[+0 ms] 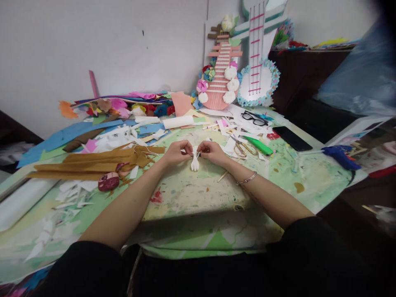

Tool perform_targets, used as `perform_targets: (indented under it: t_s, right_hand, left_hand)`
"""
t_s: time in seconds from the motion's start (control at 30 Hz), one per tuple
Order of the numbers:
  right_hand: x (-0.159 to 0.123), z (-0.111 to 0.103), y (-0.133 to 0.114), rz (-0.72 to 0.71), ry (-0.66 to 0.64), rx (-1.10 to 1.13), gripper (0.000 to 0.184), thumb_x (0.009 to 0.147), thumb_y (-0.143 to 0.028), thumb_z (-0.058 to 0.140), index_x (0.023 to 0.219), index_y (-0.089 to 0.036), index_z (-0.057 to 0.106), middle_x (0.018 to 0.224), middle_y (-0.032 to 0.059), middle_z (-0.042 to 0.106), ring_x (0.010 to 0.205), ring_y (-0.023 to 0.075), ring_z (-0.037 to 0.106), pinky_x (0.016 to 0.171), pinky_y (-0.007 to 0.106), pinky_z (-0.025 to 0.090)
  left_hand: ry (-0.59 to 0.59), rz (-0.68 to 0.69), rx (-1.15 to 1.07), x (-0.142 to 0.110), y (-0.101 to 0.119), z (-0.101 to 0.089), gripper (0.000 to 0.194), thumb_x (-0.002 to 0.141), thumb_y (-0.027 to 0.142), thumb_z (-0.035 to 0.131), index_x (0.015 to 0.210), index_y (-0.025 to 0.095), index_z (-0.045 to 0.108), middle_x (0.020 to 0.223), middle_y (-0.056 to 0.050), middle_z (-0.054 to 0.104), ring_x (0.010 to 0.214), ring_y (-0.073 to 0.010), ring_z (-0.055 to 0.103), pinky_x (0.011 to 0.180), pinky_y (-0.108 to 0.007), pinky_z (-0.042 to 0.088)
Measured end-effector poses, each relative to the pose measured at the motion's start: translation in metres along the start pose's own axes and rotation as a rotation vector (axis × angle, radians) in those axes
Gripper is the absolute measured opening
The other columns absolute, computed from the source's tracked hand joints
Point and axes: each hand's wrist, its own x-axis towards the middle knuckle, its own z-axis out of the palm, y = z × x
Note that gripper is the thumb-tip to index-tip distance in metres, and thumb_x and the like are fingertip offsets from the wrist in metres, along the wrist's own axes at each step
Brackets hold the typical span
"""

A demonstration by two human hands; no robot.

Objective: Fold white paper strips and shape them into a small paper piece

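Note:
Over the middle of the table, my left hand (178, 153) and my right hand (213, 152) are close together, thumbs and fingertips pinched. Between them is a small white paper flower (194, 164), gathered at its neck, with its lobed end pointing down toward me. A thin white string seems to run across the neck from one set of fingertips to the other. The fingers partly hide it. To the right of my right hand lie gold-handled scissors (245, 149) and a green utility knife (258, 145). A thin stick (222, 176) rests below my right wrist.
Brown crepe paper (93, 161) and a dark red patterned object (108, 181) lie left, among white scraps. Two decorated paper instruments, one pink (221, 78) and one white-blue (255, 80), stand against the wall. Glasses (254, 119), a phone (292, 138) and a blue glue gun (342, 156) lie right.

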Motion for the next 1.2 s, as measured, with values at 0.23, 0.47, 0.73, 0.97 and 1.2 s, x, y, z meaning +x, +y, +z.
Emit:
perform_targets:
  t_s: [0.23, 0.47, 0.73, 0.97, 1.2]
  right_hand:
    - [0.003, -0.002, 0.002, 0.068, 0.002, -0.042, 0.007, 0.067, -0.016, 0.061, 0.071, -0.015, 0.067, 0.061, -0.0028, 0.059, 0.057, 0.0092, 0.049, 0.057, 0.022, 0.035]
    - [0.004, -0.002, -0.002, 0.092, 0.008, -0.052, 0.012, 0.06, -0.006, 0.058, 0.063, -0.016, 0.064, 0.055, -0.0045, 0.056, 0.057, 0.0096, 0.047, 0.059, 0.023, 0.032]
    - [0.001, -0.001, -0.005, 0.099, 0.027, 0.218, 0.003, 0.067, -0.017, 0.06, 0.067, -0.018, 0.058, 0.054, -0.0047, 0.058, 0.049, 0.0092, 0.05, 0.052, 0.023, 0.04]
    - [-0.007, -0.005, -0.04, -0.015, 0.111, 0.549, 0.023, 0.074, -0.04, 0.068, 0.078, -0.02, 0.057, 0.076, 0.0016, 0.068, 0.071, 0.0137, 0.065, 0.073, 0.031, 0.055]
    - [-0.01, -0.009, -0.045, 0.019, 0.066, 0.786, 0.03, 0.064, -0.038, 0.079, 0.081, -0.019, 0.064, 0.079, -0.0003, 0.07, 0.074, 0.0146, 0.066, 0.074, 0.032, 0.057]
  left_hand:
    - [0.016, -0.034, -0.004, 0.0, -0.001, 0.001, 0.019, 0.058, 0.018, 0.056, 0.074, 0.013, 0.065, 0.069, -0.003, 0.067, 0.065, -0.0149, 0.062, 0.059, -0.025, 0.049]
    - [0.028, -0.035, -0.035, 0.002, -0.002, 0.0, 0.009, 0.055, 0.016, 0.06, 0.063, 0.014, 0.059, 0.058, 0.002, 0.058, 0.053, -0.0104, 0.053, 0.049, -0.021, 0.042]
    - [0.132, 0.028, -0.163, 0.001, 0.007, 0.003, 0.017, 0.058, 0.021, 0.067, 0.068, 0.015, 0.054, 0.064, 0.001, 0.062, 0.061, -0.0136, 0.062, 0.058, -0.025, 0.051]
    - [0.367, 0.181, -0.224, -0.008, 0.046, 0.004, 0.01, 0.067, 0.018, 0.064, 0.073, 0.016, 0.056, 0.076, -0.003, 0.065, 0.082, -0.0178, 0.068, 0.071, -0.029, 0.056]
    - [0.458, 0.358, -0.011, -0.017, 0.066, 0.014, 0.008, 0.069, 0.011, 0.063, 0.071, 0.018, 0.064, 0.085, -0.004, 0.068, 0.084, -0.0161, 0.064, 0.077, -0.03, 0.056]
